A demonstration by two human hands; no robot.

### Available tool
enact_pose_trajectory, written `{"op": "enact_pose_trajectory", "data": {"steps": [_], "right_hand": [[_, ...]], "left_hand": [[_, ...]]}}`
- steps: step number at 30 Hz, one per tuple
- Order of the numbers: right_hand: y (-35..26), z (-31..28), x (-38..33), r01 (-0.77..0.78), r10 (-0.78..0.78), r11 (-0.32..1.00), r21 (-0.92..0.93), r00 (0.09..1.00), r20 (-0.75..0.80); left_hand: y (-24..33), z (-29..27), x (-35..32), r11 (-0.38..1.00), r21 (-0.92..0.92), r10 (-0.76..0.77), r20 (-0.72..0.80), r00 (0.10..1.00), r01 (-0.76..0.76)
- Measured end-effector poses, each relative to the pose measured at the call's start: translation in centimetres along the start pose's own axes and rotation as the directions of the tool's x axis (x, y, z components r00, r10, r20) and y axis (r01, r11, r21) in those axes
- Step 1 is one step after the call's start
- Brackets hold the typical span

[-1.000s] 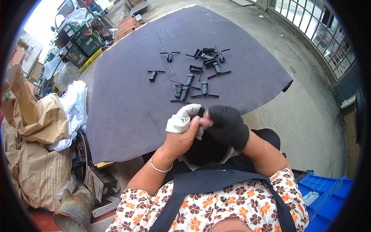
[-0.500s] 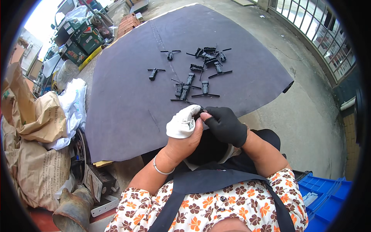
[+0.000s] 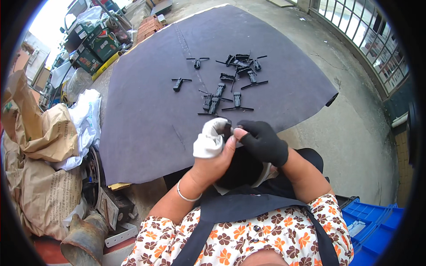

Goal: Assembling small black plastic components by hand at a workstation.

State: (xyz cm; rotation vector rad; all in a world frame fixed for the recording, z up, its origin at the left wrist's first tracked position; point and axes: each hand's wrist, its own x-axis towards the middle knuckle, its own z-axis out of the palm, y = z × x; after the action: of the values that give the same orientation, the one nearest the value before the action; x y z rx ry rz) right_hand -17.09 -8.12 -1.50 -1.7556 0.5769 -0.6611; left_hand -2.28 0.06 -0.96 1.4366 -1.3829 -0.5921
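Close to the table's near edge, my left hand, in a white glove with the thumb bare, grips a small black plastic part. Beside it my right hand, in a black glove with bare fingertips, is pinched closed; whatever lies between its fingers is too small to tell. Just beyond my hands lie several black T-shaped plastic pieces with thin crossbars, among them one piece at the right of the nearer cluster. A loose heap of similar pieces lies farther off, and two single ones are on the left.
A dark grey sheet covers the table. Brown paper sacks and a white plastic bag crowd the left side, with a rusty metal pipe piece below. Blue crates stand at lower right; a barred fence runs behind.
My hands have drawn slightly apart, the right one shifting a little to the right. More of the black part now shows by my left fingers. The pieces on the table lie as before.
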Motion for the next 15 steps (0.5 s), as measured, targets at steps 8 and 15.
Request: {"op": "enact_pose_trajectory", "data": {"steps": [8,15], "right_hand": [[1.9,-0.3,-0.1,0.294,-0.324,0.911,-0.289,0.944,-0.060],[1.1,0.4,0.0,0.215,-0.213,0.977,0.007,0.970,-0.115]], "left_hand": [[0.6,-1.4,1.4,0.877,-0.430,-0.166,0.152,0.974,0.217],[0.6,-2.1,1.1,0.798,-0.463,-0.152,0.463,0.873,0.385]]}}
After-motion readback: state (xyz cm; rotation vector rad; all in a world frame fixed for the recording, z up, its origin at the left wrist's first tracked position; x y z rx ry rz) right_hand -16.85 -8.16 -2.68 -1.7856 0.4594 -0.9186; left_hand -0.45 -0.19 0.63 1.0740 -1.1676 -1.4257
